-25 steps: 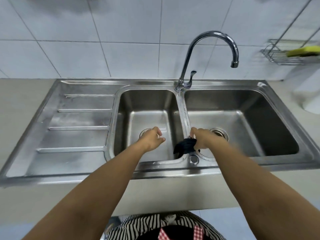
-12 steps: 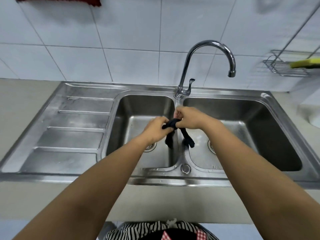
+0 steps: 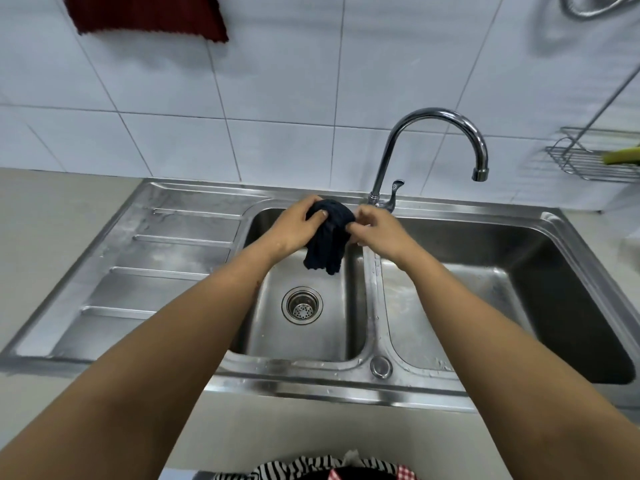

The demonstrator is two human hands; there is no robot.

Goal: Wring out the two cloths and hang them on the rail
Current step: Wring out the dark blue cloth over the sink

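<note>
Dark cloth [image 3: 329, 237] bunched btwn 2 grips: left hand [image 3: 296, 226] and right hand [image 3: 375, 228] both clenched on it, above left basin [image 3: 301, 341]. Twist axis runs hand-to-hand, approx. horizontal; tail hangs down. Red cloth [image 3: 145, 15] hangs up-left, nearer left hand.

The double-bowl stainless steel sink [image 3: 519, 244] has a brushed, dull-shining finish, with streaky water marks on its ribbed steel draining board [image 3: 156, 271] at nine o'clock. The curved chrome tap [image 3: 433, 114] at one o'clock is mirror-glossy. The white wall tiles [image 3: 311, 81] behind are smooth and glazed. The dark navy cloth [image 3: 327, 244] at centre looks soft, wrinkled and matt; the dark red ribbed cloth [image 3: 145, 15] at eleven o'clock is matt too. The beige countertop [image 3: 52, 209] is smooth and matt. The wire rack [image 3: 588, 168] at three o'clock is thin shiny metal.
</note>
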